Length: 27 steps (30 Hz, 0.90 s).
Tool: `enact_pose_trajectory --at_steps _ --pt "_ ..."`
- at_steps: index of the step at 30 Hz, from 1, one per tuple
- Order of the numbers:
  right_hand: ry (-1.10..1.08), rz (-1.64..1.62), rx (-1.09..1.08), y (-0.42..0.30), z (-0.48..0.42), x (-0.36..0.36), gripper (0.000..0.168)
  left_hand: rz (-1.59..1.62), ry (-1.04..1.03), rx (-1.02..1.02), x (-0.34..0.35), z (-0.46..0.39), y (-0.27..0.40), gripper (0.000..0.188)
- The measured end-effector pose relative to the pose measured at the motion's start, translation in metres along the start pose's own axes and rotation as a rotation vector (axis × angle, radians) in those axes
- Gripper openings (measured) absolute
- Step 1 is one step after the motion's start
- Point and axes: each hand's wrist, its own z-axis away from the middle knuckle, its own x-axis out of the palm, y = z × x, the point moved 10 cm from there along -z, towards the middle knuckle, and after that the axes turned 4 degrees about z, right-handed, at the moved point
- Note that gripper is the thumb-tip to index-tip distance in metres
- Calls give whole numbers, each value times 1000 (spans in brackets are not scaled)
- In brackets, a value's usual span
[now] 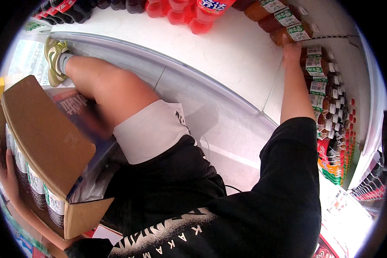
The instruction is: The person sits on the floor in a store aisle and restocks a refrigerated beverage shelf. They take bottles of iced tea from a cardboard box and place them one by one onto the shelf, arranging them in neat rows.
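My left hand [9, 174] reaches around the outer side of an open cardboard carton [48, 129], steadying it at my side. Inside stand several dark-bodied drink bottles [54, 203] with white and green labels. At the far end of my outstretched arm, my right hand [292, 54] is on the lower part of an amber drink bottle [282, 34], the nearest of a row on the white shelf [225, 61]. One finger shows along that bottle's side; the other fingers are partly hidden and blurred.
Red soda bottles [201, 24] and dark cola bottles [75, 13] stand along the shelf's back. More white-capped bottles [316, 66] line the right side. The shelf's raised front edge [193, 72] runs between my bent leg [113, 80] and the bottles.
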Motion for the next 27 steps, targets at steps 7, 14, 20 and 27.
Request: enact_pose_trajectory --at_steps 7,14,20,27 --pt "36 9 19 -37 18 16 74 39 35 -45 -14 12 -18 49" --pt "-35 -13 -57 -3 -7 10 78 97 55 -73 -15 11 -31 48" --pt "-64 366 -53 -4 -16 40 99 -37 76 -40 -26 18 -13 48" --pt "253 -32 175 -35 91 -5 56 -229 53 106 2 1 19 50"
